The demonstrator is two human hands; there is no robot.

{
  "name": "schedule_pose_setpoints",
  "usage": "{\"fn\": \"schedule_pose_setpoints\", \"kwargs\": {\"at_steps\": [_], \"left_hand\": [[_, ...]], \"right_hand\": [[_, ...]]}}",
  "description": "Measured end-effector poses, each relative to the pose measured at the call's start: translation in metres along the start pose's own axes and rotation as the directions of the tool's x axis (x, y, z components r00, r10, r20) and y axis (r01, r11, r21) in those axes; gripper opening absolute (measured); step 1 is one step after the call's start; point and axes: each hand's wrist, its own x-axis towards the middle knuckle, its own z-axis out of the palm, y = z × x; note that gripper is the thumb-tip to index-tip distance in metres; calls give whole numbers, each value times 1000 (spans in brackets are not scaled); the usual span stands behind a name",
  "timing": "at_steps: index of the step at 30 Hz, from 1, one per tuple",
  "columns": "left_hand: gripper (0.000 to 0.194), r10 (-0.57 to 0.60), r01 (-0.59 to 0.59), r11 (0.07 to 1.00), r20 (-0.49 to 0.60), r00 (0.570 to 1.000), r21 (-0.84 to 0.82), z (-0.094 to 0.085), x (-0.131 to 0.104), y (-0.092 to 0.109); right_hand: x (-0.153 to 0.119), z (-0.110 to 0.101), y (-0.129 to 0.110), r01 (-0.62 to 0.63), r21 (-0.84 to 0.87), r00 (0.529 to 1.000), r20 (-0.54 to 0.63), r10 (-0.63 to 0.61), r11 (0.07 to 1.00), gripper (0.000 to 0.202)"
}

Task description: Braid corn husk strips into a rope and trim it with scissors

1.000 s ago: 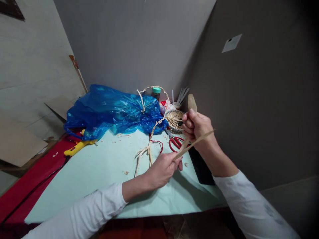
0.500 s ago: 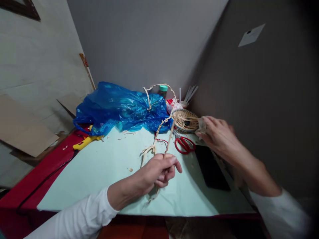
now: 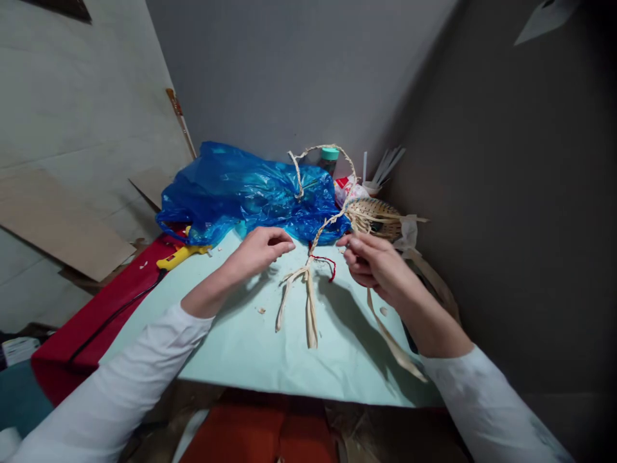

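A braided cord of pale dried plant fibre (image 3: 324, 230) arches over the blue bag and runs down onto the table. Red thread (image 3: 331, 265) is tied near its lower end, below which loose strips (image 3: 311, 315) fan out. To the left of the braid, my left hand (image 3: 263, 251) hovers with thumb and fingers apart, holding nothing. On the other side, my right hand (image 3: 378, 263) has its fingers pinched together on a fibre strip (image 3: 393, 347), whose tail hangs below the hand. Part of the strip is hidden by my fingers.
A blue plastic bag (image 3: 250, 186) fills the back. A woven basket (image 3: 380, 212) with fibre strips stands at back right, near a green-lidded jar (image 3: 330, 155) and a cup of white sticks (image 3: 373, 186). A yellow-handled tool (image 3: 180, 258) with a black cord lies left.
My left hand has let go of the strand and moved up and left. From the basket, my right hand has come back toward the braid with a fibre strip. The view has shifted slightly.
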Motion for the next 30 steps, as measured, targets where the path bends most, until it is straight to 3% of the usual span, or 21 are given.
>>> {"fn": "schedule_pose_setpoints", "kwargs": {"at_steps": [3, 6, 8, 10, 14, 20, 26, 30], "left_hand": [[27, 37, -51, 993, 130, 991, 107, 14, 22, -24], [23, 29, -46, 996, 213, 977, 74, 33, 33, -33], [18, 2, -4, 1000, 250, 968, 7, 41, 36, -35], [15, -30, 45, 998, 276, 961, -47, 44, 37, -35], [22, -111, 169, 972, 311, 944, -165, 46, 35, -35], [26, -186, 322, 874, 364, 913, -363, 46, 31, -33], [25, -189, 396, 766, 411, 892, -507, 49, 31, -35], [24, -196, 423, 734, 431, 881, -532, 50, 30, -38]], "right_hand": [[8, -1, 27, -53, -258, 997, 35, 64, 965, 18], [10, 5, 44, 64, -573, 995, 98, -9, 817, 23], [11, 7, 48, 135, -682, 988, 145, -47, 719, 23], [14, 8, 49, 159, -710, 985, 164, -58, 686, 20], [24, 8, 55, 135, -689, 989, 142, -50, 712, 19], [31, 14, 69, -70, -343, 984, 133, 122, 937, 30], [26, 18, 63, -126, -193, 977, 143, 155, 973, 22], [24, 18, 62, -121, -185, 982, 124, 145, 975, 22]]}}
